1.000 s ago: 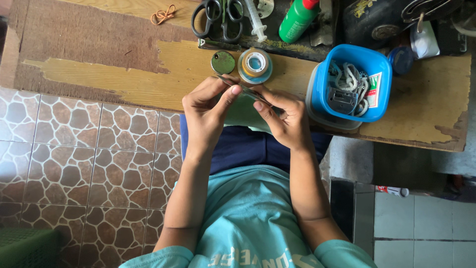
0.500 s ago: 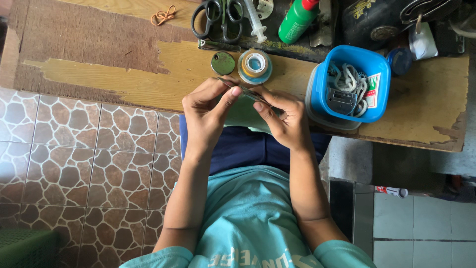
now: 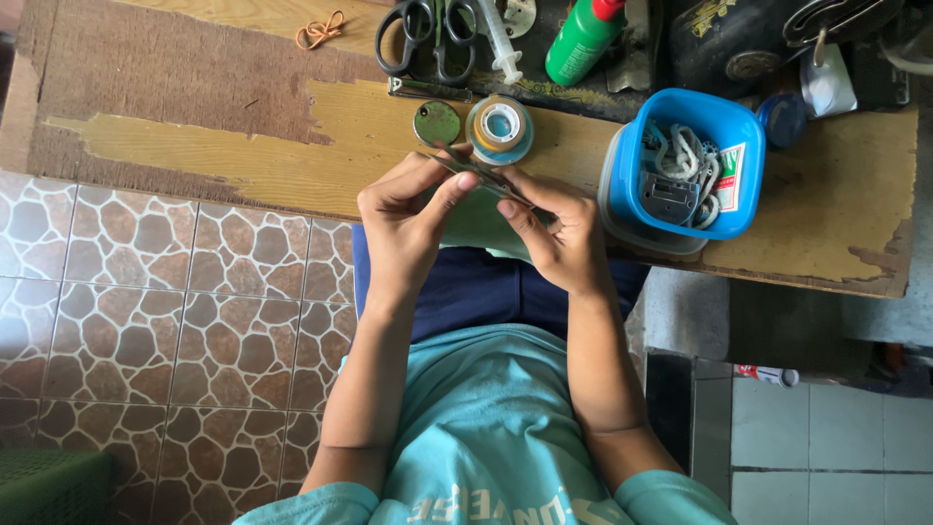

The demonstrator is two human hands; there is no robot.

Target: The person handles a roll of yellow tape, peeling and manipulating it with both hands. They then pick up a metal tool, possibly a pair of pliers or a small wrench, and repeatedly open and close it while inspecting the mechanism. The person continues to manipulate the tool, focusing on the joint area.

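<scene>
We hold a thin, flat strip of green material (image 3: 483,177) edge-on between both hands, just in front of the near edge of the worktop (image 3: 292,160) and above our lap; below it a wider patch of the same pale green (image 3: 481,226) shows between the palms. Our left hand (image 3: 408,219) pinches the strip's left part, thumb and forefinger closed on it, the other fingers curled loosely. Our right hand (image 3: 559,233) pinches the right part, fingertips pressed to the strip from above and below. Both hands are narrowed to a pinch, close together.

Just beyond the strip on the worn wooden worktop lie a small round green disc (image 3: 436,122) and, beside it, a roll of tape (image 3: 500,127). To the right stands a blue plastic tub (image 3: 724,219) holding white cord and small metal parts. Farther back we see black-handled scissors (image 3: 426,34), a syringe (image 3: 501,44), a green bottle (image 3: 581,41) and part of a black sewing machine (image 3: 739,44). At the far left lies an orange rubber band (image 3: 321,29). Left of us the floor (image 3: 146,321) is tiled in a brown stone pattern
</scene>
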